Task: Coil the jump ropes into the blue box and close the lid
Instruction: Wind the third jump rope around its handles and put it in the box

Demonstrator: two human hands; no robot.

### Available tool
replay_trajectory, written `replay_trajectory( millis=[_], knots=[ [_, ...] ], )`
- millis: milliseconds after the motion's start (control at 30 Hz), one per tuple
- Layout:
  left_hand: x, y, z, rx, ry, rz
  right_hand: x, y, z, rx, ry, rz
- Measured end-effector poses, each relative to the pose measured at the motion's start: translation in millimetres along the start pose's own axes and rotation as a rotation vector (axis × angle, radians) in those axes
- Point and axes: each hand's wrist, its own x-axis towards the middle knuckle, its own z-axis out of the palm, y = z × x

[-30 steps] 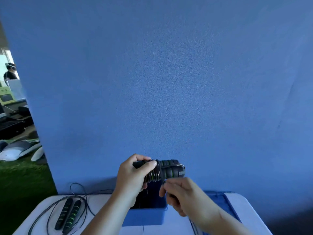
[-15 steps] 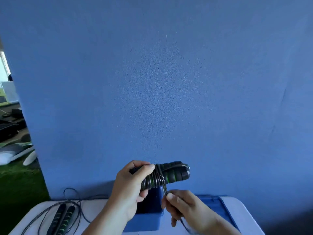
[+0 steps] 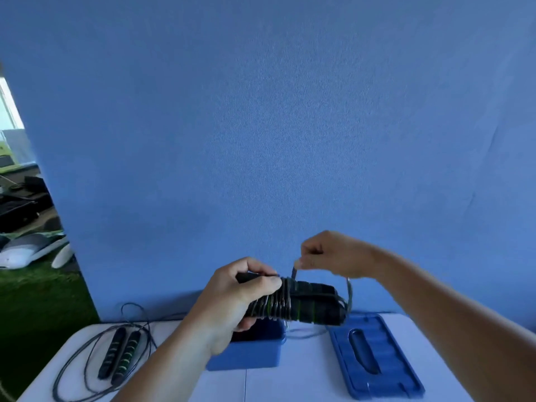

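White table (image 3: 304, 384): left hand (image 3: 232, 297) grips handles (image 3: 313, 306), right hand (image 3: 336, 253) pinches cord (image 3: 294, 271) mid-wrap; second jump rope (image 3: 121, 355) uncoiled at left edge, lid (image 3: 374, 355) off blue box (image 3: 249, 355).

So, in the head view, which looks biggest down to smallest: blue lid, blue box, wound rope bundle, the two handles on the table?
1. blue lid
2. blue box and wound rope bundle: cannot rank; the left hand hides part of the box; the bundle is nearer the camera.
3. two handles
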Motion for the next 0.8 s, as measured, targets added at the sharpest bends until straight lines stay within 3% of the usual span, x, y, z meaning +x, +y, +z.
replay_trajectory(
  millis=[233, 533, 800],
  knots=[
    [7, -3, 0, 0.068, 0.094, 0.051, -1, -44, -16, -0.164, 0.064, -0.006],
    [24, -14, 0, -0.036, 0.259, 0.080, -35, -51, 35, 0.468, 0.114, 0.160],
    [19, -15, 12, -0.122, 0.318, 0.056, -59, -36, 82, 0.570, 0.266, 0.079]
  ],
)
